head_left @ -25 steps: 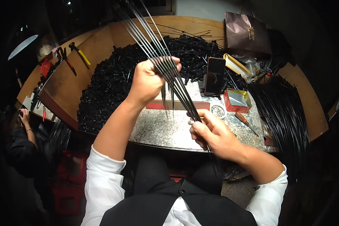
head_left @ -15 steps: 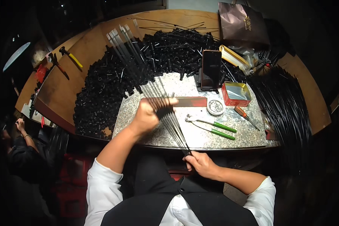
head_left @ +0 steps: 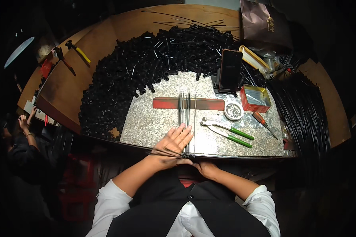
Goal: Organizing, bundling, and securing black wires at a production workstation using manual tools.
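Thin dark metal rods that look like umbrella ribs [head_left: 184,112] lie over the worktop, their far ends across a long red bar [head_left: 166,103]. Their near ends gather at the table's front edge. There my right hand [head_left: 207,170] is closed around the joined end, its fingertips partly hidden. My left hand [head_left: 177,140] is spread flat beside the ribs with its fingers stretched out, gripping nothing. A few other ribs of the bunch stick out leftward across my left wrist, slightly blurred.
Green-handled pincers [head_left: 229,133], a small white dish [head_left: 233,111], a red tin [head_left: 255,98], a screwdriver [head_left: 265,124] and a propped phone [head_left: 230,71] stand right. Black tubular parts [head_left: 118,79] heap behind and left. Black rods [head_left: 304,114] hang over the right edge. Another person [head_left: 25,130] sits left.
My left hand has let go of the raised ribs and come down toward the front edge, fingers now stretched. Some ribs have dropped onto the red bar; others swing left over my wrist.
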`<state>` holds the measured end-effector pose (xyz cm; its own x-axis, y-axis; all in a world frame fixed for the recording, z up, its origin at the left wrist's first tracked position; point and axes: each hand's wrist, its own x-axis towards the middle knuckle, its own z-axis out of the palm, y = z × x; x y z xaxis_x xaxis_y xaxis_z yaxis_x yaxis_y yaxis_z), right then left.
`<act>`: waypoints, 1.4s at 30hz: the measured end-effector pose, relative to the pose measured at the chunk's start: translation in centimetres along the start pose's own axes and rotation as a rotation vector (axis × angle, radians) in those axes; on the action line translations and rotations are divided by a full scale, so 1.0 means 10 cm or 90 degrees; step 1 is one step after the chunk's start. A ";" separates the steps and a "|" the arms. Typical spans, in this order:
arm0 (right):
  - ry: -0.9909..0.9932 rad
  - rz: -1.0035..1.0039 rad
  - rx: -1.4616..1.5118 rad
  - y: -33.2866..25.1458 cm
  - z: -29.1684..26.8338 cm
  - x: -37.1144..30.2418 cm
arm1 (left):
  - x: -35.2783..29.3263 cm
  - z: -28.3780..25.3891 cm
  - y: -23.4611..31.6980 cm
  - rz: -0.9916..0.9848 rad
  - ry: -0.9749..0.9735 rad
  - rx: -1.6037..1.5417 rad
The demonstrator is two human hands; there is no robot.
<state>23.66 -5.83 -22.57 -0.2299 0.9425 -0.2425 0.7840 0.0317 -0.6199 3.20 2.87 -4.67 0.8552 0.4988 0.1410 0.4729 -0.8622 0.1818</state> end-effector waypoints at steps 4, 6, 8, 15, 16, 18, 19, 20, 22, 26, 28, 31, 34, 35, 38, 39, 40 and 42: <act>0.104 -0.194 0.039 -0.08 -0.22 -0.15 | -0.02 0.08 -0.04 0.030 0.066 0.032; 0.093 -0.214 0.065 -0.24 -0.36 -0.20 | -0.03 0.06 -0.05 0.022 0.047 0.040; 0.054 -0.203 0.118 -0.39 -0.63 -0.39 | -0.03 0.04 -0.04 0.043 0.062 0.043; 0.137 -0.178 0.129 -0.94 -1.03 -0.55 | 0.07 0.08 0.02 0.118 0.002 0.028; 0.150 -0.172 0.129 -0.96 -1.05 -0.56 | 0.08 0.09 0.02 0.138 0.023 0.019; 0.142 -0.166 0.132 -0.97 -1.10 -0.58 | 0.09 0.12 0.00 0.140 0.055 0.001; 0.158 -0.181 0.124 -0.97 -1.12 -0.59 | 0.08 0.14 -0.02 0.143 0.074 -0.021; 0.160 -0.180 0.112 -0.96 -1.13 -0.60 | 0.07 0.15 -0.04 0.130 0.048 -0.037; 0.167 -0.190 0.123 -0.96 -1.14 -0.63 | 0.04 0.16 -0.08 0.146 0.076 -0.034; 0.164 -0.224 0.117 -0.97 -1.15 -0.67 | 0.01 0.16 -0.09 0.138 0.112 -0.027; 0.141 -0.222 0.128 -0.98 -1.14 -0.68 | 0.00 0.15 -0.07 0.063 0.112 0.011; 0.153 -0.220 0.121 -0.98 -1.13 -0.67 | 0.02 0.15 -0.03 0.004 0.109 0.026; 0.171 -0.211 0.144 -1.00 -1.10 -0.63 | 0.05 0.14 -0.03 -0.003 0.095 0.022; 0.164 -0.216 0.129 -1.00 -1.09 -0.62 | 0.05 0.14 -0.03 -0.009 0.085 0.018; 0.161 -0.228 0.131 -1.04 -1.07 -0.57 | 0.04 0.15 -0.03 -0.003 0.103 0.028; 0.162 -0.228 0.132 -1.05 -1.08 -0.57 | 0.04 0.14 -0.04 -0.006 0.107 0.016; 0.142 -0.243 0.129 -1.06 -1.11 -0.57 | 0.04 0.14 -0.05 -0.006 0.108 0.018; 0.126 -0.261 0.121 -1.07 -1.19 -0.58 | 0.04 0.11 -0.07 -0.020 0.068 0.038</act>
<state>23.45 -7.71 -5.60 -0.3689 0.9109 0.1851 0.5284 0.3694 -0.7644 3.44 3.55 -5.83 0.8135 0.5299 0.2395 0.5140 -0.8479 0.1300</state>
